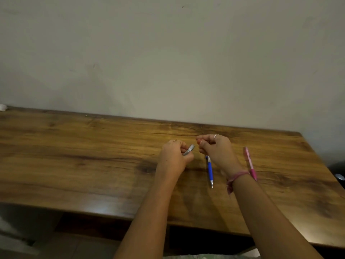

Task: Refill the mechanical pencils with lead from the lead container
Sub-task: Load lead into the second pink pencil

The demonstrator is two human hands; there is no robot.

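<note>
My left hand (174, 156) is closed around a small grey lead container (189, 150), whose end sticks out toward the right. My right hand (214, 148) hovers just to the right of it with fingers curled and fingertips pinched near the container's end; whether it holds anything is too small to tell. A blue mechanical pencil (210, 170) lies on the wooden table (93, 161) under my right hand, tip toward me. A pink mechanical pencil (250, 164) lies to the right of my right wrist.
The table stands against a plain wall (168, 53). A small white object (2, 107) sits at the far left corner. A dark object (338, 174) is beyond the table's right edge. The table's near edge runs across the lower frame.
</note>
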